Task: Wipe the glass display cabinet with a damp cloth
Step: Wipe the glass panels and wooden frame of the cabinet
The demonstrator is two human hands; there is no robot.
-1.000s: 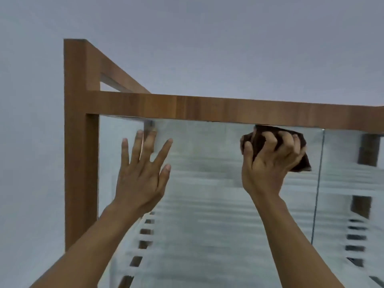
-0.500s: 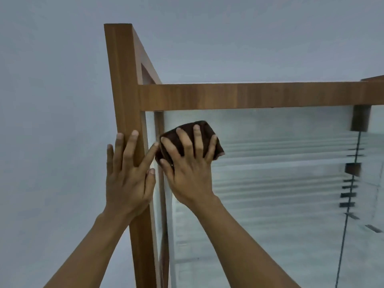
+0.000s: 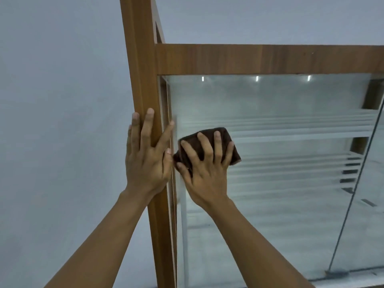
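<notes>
- A plain pale grey wall (image 3: pixel 58 100) is filling the left side of the view and running on behind the cabinet.
- The brown wood-grain upright post (image 3: pixel 139 69) of the glass display cabinet is standing just right of that wall, meeting a brown wooden top rail (image 3: pixel 270 59) that is running off to the right.
- The person's left hand (image 3: pixel 146 161) is lying flat and open against the post, fingers spread and pointing up, gripping nothing; its thumb is reaching toward the edge of the glass.
- The clear glass front panel (image 3: pixel 280 204) is sitting below the rail, showing pale horizontal streaks and three small light reflections near its top.
- The right hand (image 3: pixel 204 173) is pressing a folded dark brown cloth (image 3: pixel 222 135) flat against the glass with fingers splayed over it, just beside the left hand and close to the post.
- A thin vertical glass seam (image 3: pixel 357 194) is slanting down at the far right.
</notes>
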